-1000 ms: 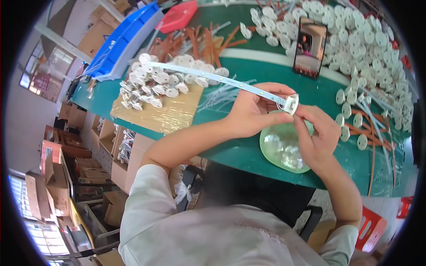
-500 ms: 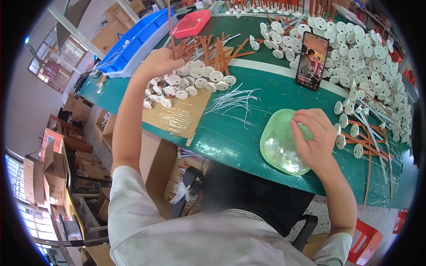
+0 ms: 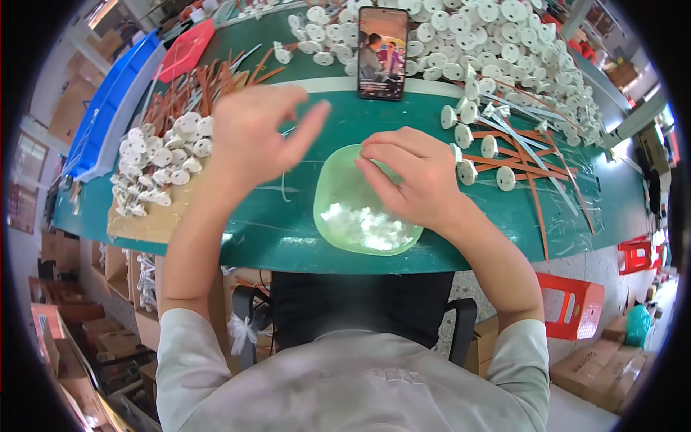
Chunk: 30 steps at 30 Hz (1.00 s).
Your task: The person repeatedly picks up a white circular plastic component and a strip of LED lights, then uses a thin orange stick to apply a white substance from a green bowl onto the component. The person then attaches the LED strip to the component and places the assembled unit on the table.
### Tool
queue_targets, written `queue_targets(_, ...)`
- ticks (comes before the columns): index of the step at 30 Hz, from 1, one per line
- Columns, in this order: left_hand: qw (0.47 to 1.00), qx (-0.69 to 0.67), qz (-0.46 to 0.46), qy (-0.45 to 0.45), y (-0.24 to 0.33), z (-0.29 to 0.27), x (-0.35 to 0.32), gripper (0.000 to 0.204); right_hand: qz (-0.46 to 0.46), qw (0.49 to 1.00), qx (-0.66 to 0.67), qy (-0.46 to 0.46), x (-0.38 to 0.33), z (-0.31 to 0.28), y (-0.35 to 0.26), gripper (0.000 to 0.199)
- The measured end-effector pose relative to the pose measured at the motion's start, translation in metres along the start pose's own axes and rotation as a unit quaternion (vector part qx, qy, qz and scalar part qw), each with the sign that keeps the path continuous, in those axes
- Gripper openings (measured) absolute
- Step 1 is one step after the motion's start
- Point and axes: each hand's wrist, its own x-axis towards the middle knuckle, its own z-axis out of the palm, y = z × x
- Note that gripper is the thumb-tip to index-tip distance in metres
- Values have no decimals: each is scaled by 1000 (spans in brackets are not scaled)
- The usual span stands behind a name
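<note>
My right hand pinches at the shallow green plastic bowl of small white parts; my left hand hovers open, empty. Many white round pieces lie heaped, many loose.

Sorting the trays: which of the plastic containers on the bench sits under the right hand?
The pale green dish; the blue bin and red tray lie far left.

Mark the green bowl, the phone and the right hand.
green bowl [image 3: 327, 209]: head view, bare left wall.
phone [image 3: 383, 54]: head view, middle of screen.
right hand [image 3: 414, 176]: head view, back of hand over the bowl.
</note>
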Motion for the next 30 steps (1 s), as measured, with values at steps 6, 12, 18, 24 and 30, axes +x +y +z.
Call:
queue_targets(6, 989, -121, 78, 38, -5, 58, -28, 17, 2, 996, -85, -3, 13, -25, 19, 12)
queue_targets(12, 978, -190, 76, 40, -1, 60, -46, 10, 211, 941, -239, -111, 36, -86, 49, 11)
queue_targets(18, 973, -228, 13, 43, -1, 60, -45, 8, 362, 837, -372, -174, 17, -136, 119, 23)
queue_targets(24, 967, -254, -5, 35, 0, 58, -47, 9, 332, 858, -355, -167, -13, -121, 138, 22)
queue_targets(30, 964, -259, -9, 57, 4, 57, -41, 11, 243, 900, -339, -126, -10, -126, 132, 13)
